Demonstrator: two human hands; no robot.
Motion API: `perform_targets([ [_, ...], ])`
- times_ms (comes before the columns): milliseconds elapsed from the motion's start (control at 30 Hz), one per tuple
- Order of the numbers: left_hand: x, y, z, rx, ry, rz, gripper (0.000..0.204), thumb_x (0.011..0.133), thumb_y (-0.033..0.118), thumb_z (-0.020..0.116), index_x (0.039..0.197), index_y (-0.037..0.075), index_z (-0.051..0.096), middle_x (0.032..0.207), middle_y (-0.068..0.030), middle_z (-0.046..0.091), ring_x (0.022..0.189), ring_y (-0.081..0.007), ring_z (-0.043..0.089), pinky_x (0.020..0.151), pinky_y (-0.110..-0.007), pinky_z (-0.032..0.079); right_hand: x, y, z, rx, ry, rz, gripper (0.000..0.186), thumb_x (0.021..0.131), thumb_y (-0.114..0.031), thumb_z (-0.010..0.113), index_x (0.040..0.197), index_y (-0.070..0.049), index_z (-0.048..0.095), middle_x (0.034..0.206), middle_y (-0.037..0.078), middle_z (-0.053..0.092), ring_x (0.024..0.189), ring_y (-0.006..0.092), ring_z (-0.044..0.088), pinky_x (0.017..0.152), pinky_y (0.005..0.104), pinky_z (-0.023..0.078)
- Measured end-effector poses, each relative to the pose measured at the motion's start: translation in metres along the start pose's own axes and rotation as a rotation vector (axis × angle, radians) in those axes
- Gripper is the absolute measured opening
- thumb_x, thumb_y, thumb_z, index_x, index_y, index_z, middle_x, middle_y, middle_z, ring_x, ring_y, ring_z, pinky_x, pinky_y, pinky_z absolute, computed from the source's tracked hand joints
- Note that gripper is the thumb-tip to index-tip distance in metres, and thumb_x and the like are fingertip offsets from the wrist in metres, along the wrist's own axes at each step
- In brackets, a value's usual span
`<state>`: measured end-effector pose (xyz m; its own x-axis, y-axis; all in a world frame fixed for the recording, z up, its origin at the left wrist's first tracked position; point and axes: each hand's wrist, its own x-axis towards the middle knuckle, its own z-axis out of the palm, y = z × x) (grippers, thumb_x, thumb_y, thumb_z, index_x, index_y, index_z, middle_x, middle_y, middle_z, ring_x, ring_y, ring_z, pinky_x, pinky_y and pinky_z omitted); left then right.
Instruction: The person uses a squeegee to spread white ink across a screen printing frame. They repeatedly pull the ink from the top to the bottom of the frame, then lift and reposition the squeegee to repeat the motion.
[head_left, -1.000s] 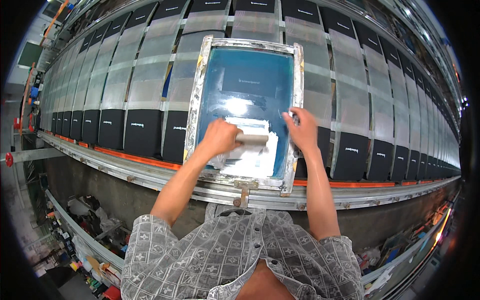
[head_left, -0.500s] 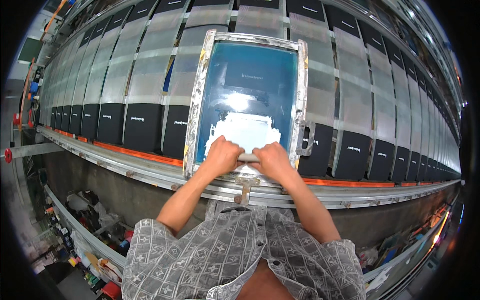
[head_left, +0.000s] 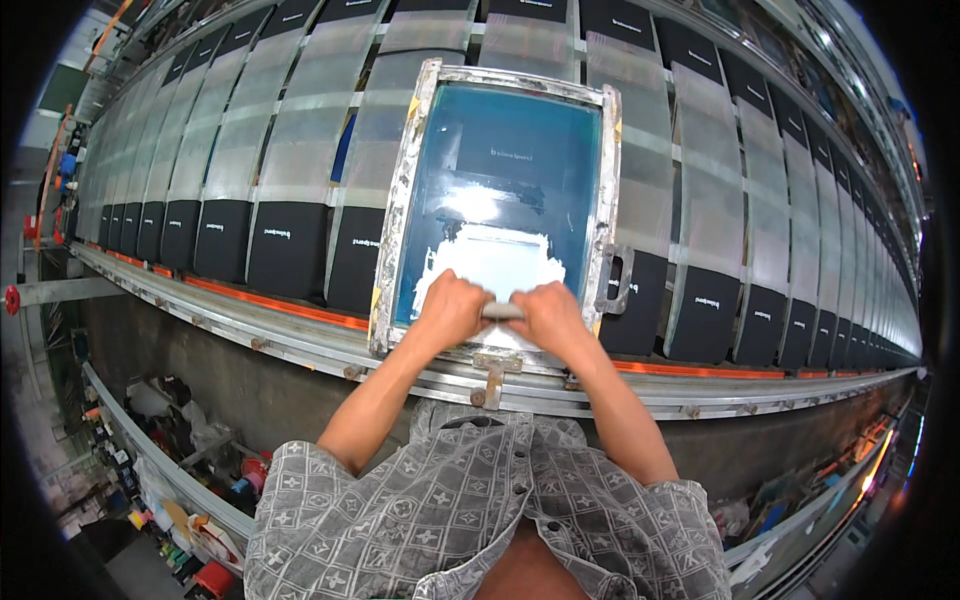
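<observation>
A metal-framed printing screen [head_left: 405,190] with blue mesh lies on a long table, over one of the black garment pieces. White ink [head_left: 495,255] is spread on the lower half of the mesh. My left hand [head_left: 450,310] and my right hand [head_left: 548,315] both grip a squeegee [head_left: 503,311] at the near end of the screen, close to the frame's lower edge. Only a short grey bit of the squeegee shows between my fists. A handle [head_left: 617,280] sticks out of the frame's right side.
Rows of black garment pieces [head_left: 285,250] on clear boards run along the table left and right. A metal rail with an orange strip [head_left: 270,305] edges the table. Ink pots and clutter [head_left: 170,470] sit on a low shelf at lower left.
My right hand left the frame's right side and joined the left on the squeegee. Both hands pulled it toward me, down to the screen's near edge.
</observation>
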<state>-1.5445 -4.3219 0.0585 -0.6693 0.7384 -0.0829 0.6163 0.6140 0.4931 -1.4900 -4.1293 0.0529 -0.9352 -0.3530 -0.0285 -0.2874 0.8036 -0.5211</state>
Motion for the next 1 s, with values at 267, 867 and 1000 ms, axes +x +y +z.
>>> perform_targets([
  [267, 0.092, -0.038, -0.037, 0.166, 0.016, 0.0, 0.02, 0.061, 0.028, 0.08, 0.073, 0.015, 0.07, 0.066, -0.0098, 0.064, 0.067, -0.0324, 0.062, 0.07, -0.042, 0.046, 0.074, 0.044, -0.041, 0.007, 0.049, 0.109, 0.028, 0.066, -0.032, 0.079, 0.078, -0.01, 0.067, 0.069, 0.014, 0.065, 0.068, 0.0339, 0.064, 0.066, 0.0439, 0.051],
  [867, 0.053, -0.026, -0.035, 0.142, -0.001, -0.018, 0.02, 0.061, 0.025, 0.08, 0.076, 0.016, 0.071, 0.067, -0.0084, 0.066, 0.068, -0.0295, 0.063, 0.071, -0.041, 0.047, -0.006, 0.052, -0.04, 0.018, 0.675, 0.467, 0.033, 0.084, -0.033, 0.067, 0.102, -0.005, 0.065, 0.1, 0.017, 0.065, 0.095, 0.0346, 0.059, 0.084, 0.0428, 0.045],
  [1000, 0.092, -0.037, -0.051, 0.162, 0.007, -0.064, 0.022, 0.062, 0.026, 0.081, 0.079, 0.015, 0.072, 0.071, -0.0092, 0.067, 0.071, -0.031, 0.064, 0.069, -0.04, 0.05, -0.013, 0.096, -0.014, 0.033, 0.723, 0.834, 0.032, 0.085, -0.035, 0.065, 0.097, -0.006, 0.064, 0.096, 0.019, 0.066, 0.091, 0.0388, 0.06, 0.079, 0.046, 0.046],
])
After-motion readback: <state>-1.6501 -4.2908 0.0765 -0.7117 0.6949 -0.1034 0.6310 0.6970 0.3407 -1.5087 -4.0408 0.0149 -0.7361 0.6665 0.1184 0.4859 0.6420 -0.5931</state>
